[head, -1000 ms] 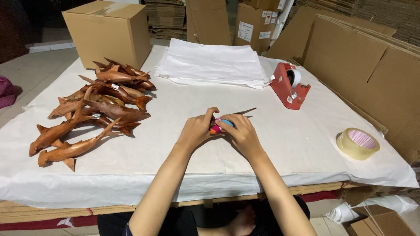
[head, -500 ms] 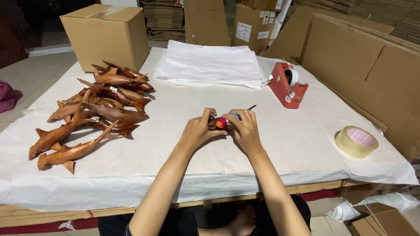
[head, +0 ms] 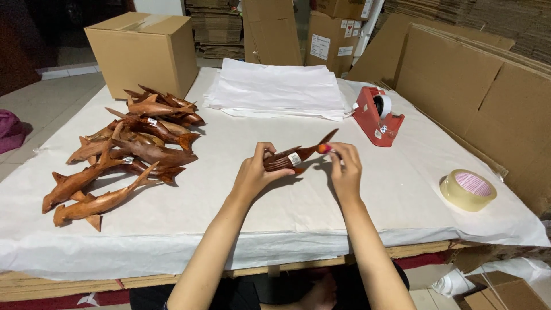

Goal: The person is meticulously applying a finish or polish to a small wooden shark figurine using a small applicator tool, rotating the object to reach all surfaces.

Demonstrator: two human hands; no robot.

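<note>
Head view looks down on a tabletop (head: 356,201) covered in white paper. The left hand (head: 255,172) is wrapped around the body of a dark wooden shark (head: 293,158), fingers curled under and thumb on top, so the carving is lifted just clear of the paper, its tail pointing up and away toward the far right. A small white sticker shows on its side, facing the person. The right hand (head: 344,166) is beside the tail, fingertips pressed together on a small red-orange thing (head: 324,148) that touches the carving near the tail; what that thing is cannot be told. The grip looks like a steadying one: one hand carries the weight while the other works at the narrow end.

To the left lies a loose pile (head: 123,152) of similar wooden sharks, fins and tails crossing, well apart from the hands. Behind the pile stands a closed cardboard box (head: 143,54). At the far middle lies a stack of white sheets (head: 278,89), lying flat and square. A red tape dispenser (head: 377,117) sits just right of that stack, and a loose roll of tape (head: 468,189) lies flat near the right edge, both within the right hand's reach. Flattened cardboard (head: 488,86) leans along the right side.
</note>
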